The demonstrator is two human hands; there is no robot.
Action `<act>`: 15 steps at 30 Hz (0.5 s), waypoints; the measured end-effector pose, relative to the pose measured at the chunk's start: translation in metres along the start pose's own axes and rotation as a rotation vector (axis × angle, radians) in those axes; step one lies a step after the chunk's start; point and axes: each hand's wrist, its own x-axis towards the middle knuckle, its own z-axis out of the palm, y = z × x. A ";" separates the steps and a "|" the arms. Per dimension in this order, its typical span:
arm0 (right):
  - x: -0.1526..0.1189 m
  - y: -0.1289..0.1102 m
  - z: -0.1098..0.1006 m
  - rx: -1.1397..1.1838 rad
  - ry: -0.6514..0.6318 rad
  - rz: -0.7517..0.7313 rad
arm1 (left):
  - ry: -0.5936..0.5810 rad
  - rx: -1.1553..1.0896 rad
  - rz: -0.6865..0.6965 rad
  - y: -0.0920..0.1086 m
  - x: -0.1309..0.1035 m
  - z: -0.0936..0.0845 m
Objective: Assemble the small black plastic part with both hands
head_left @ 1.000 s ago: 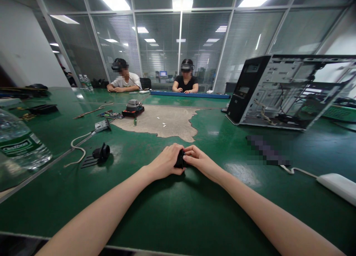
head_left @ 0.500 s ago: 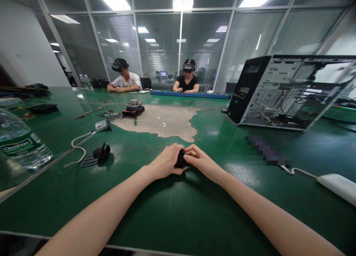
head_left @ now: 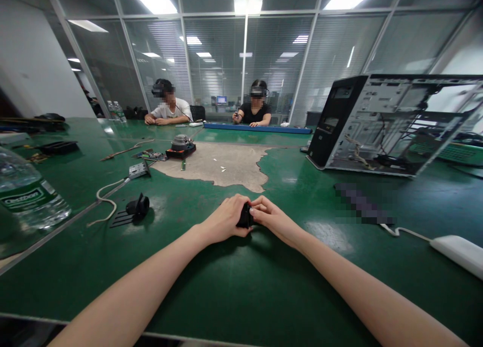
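Between my two hands, low over the green table (head_left: 211, 291), is a small black part (head_left: 245, 217), mostly covered by fingers; its exact kind cannot be made out. My left hand (head_left: 225, 219) is wrapped round its left side, fingers over the top and thumb beneath. On the other side, my right hand (head_left: 268, 213) pinches the part's right edge with thumb and fingertips. To the left lies a black plastic piece (head_left: 136, 208) with a round collar and several long prongs.
An opened computer case (head_left: 339, 125) stands at the right, near a white power strip (head_left: 458, 254). A water bottle (head_left: 30, 196) is at the left. A metal bracket (head_left: 139, 170) and a black-and-orange device (head_left: 181, 146) lie farther back. Two people sit across the table.
My hands and the black part stay almost in place, with only a slight shift of the right thumb. The person in black across the table has raised one hand.
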 end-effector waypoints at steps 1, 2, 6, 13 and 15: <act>0.001 0.002 0.000 -0.004 0.013 0.003 | 0.000 0.000 0.002 0.000 0.000 0.000; 0.002 0.003 0.000 -0.013 0.024 0.009 | -0.003 0.001 0.003 0.000 0.000 0.000; 0.005 0.006 -0.002 -0.047 0.029 0.022 | -0.011 0.012 0.002 0.001 0.000 0.000; 0.000 -0.001 -0.004 0.003 -0.085 0.013 | -0.012 0.015 -0.003 -0.001 0.000 0.001; 0.000 -0.002 -0.002 -0.001 -0.052 0.006 | -0.010 0.018 0.001 -0.001 0.000 0.002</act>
